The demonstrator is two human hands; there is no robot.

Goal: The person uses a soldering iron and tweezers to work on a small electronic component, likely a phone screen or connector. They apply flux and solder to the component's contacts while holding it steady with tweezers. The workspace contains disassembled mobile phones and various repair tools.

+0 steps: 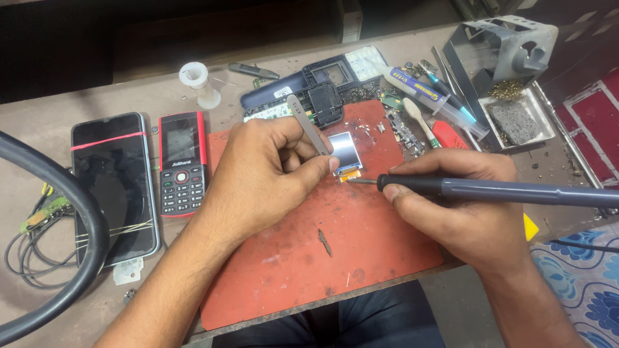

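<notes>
Display module point(345, 151), small and rectangular with a glossy face and an orange flex tail at its lower edge, sits on the red work mat point(335, 258) near the mat's upper middle. Key relation: the flex tail points down and right, straight toward the soldering iron point(490, 190), whose tip comes in almost horizontally from the right and ends just beside that tail; touching or a hair apart, can't tell. Iron's long axis runs left-right, roughly square to the module's long side. Left hand point(271, 177) is nearer the module: thumb and fingertip sit at its left edge, and the same hand pinches steel tweezers point(308, 125) that slant up-left from the module's top corner. Right hand point(451, 206) is closed around the iron's dark handle in a pen-style grip, heel resting on the mat. Outward from there: an opened black phone housing point(309, 90) is just above the mat, a tube of flux or paste point(432, 96) and loose tools lie upper right, with an iron stand point(503, 45) behind them. A red keypad phone point(182, 161) and a black smartphone point(113, 180) lie well to the left.
</notes>
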